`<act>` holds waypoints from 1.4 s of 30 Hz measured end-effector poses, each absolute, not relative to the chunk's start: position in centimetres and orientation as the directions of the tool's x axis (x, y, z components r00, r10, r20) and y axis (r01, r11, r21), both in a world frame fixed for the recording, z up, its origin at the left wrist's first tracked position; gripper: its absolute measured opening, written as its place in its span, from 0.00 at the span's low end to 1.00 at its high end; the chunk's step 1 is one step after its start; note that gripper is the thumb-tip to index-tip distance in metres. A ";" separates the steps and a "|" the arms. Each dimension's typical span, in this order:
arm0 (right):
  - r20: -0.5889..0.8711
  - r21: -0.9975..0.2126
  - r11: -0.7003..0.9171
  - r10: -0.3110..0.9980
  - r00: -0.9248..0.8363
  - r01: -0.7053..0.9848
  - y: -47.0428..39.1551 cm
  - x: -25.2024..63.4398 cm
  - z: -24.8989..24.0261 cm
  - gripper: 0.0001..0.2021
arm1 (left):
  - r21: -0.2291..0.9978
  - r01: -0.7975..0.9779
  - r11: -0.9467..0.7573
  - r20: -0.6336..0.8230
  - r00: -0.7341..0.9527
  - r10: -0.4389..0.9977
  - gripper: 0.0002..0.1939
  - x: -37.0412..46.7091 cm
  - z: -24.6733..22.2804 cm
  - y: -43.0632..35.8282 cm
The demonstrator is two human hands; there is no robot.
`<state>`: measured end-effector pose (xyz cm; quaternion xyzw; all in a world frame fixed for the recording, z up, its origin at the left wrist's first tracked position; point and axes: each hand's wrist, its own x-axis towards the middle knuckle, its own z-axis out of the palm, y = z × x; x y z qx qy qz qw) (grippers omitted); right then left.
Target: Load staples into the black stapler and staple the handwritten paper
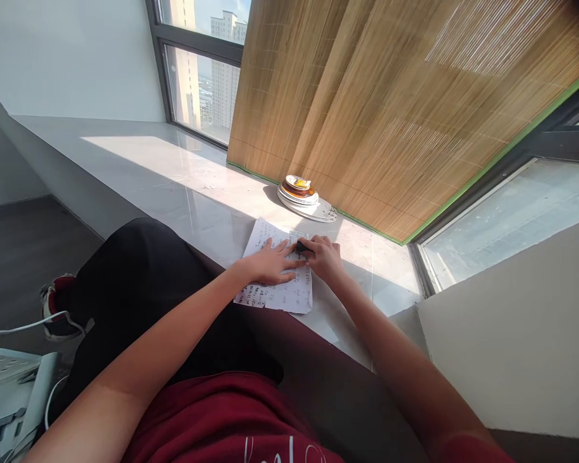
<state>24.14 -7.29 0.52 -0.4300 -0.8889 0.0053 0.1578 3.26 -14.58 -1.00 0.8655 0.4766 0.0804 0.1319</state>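
Two hands (271, 264) over ragged-edged paper (282, 297); right (326, 258) grips small black object (302, 245).

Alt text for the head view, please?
A person's left hand lies spread on white paper with handwriting; beside it, the right hand grips a small black object. Beyond, on the pale glossy window ledge, white and brown plates are stacked before a tan slatted blind.

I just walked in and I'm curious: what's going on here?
A person's left hand lies spread on a written-on paper on the sill. The right hand holds a small black object over it, too small to identify. Beyond the paper, a stack of plates stands near the blind.
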 end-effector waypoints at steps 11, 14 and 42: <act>0.289 -0.206 0.729 0.683 -0.671 0.653 -5.5 27.0 1.0 0.27 | 0.259 0.818 -0.513 -0.021 0.536 0.844 0.31 3.2 -0.5 -14.9; 0.303 -0.267 0.653 0.755 -0.581 0.709 -4.2 29.5 1.1 0.28 | 0.271 0.817 -0.508 -0.026 0.534 0.845 0.31 3.2 -0.6 -14.9; 0.060 -0.675 0.384 0.880 -0.471 0.630 -7.9 28.6 2.2 0.21 | 0.300 0.954 -0.013 0.357 -0.099 0.929 0.13 -6.7 -2.4 -14.9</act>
